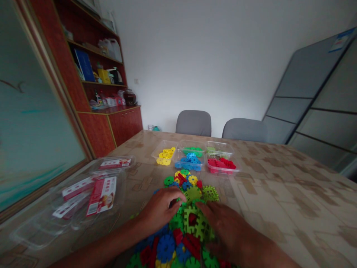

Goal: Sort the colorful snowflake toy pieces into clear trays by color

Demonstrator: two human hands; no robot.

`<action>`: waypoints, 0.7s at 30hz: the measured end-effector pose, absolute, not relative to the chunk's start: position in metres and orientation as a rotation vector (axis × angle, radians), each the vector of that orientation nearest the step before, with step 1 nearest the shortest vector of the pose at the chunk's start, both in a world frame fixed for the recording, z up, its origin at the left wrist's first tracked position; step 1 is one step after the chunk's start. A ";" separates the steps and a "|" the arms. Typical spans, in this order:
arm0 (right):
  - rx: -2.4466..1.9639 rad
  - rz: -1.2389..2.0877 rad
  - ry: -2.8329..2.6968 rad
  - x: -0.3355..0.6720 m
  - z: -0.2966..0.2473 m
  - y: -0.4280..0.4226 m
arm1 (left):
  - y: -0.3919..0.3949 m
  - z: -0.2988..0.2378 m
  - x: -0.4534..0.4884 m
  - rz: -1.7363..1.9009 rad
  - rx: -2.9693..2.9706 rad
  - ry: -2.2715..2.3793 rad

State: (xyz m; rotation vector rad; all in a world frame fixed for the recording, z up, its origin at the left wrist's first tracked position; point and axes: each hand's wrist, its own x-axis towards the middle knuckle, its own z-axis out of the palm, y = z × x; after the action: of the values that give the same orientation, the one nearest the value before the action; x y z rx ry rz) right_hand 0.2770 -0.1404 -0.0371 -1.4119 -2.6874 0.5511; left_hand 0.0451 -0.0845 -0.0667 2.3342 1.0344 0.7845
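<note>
A heap of plastic interlocking pieces (182, 223) in green, blue, red and yellow lies on the table in front of me. My left hand (160, 208) rests on the left side of the heap, its fingers curled and pinched around a piece I cannot make out. My right hand (223, 223) lies palm down on the right side, fingers together over green square pieces (195, 219). Beyond the heap stand several clear trays: one with yellow pieces (165, 155), one with blue pieces (189, 162), one with red pieces (221, 163) and one with green pieces (193, 150).
Clear plastic lids with red and white labels (102, 193) are stacked at the left on the patterned table (279, 186). Two grey chairs (193, 123) stand at the far edge. A wooden cabinet with shelves (111, 126) is at the left, grey panels at the right.
</note>
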 end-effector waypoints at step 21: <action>-1.264 0.551 -2.588 0.259 -0.044 -0.131 | -0.080 -0.066 0.045 0.821 2.290 1.095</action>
State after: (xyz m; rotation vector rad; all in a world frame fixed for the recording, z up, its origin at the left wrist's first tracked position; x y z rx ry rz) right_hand 0.2594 -0.1307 -0.0442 -1.2642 -2.5879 0.5508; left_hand 0.0447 -0.0797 -0.0664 2.2897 1.0947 0.8210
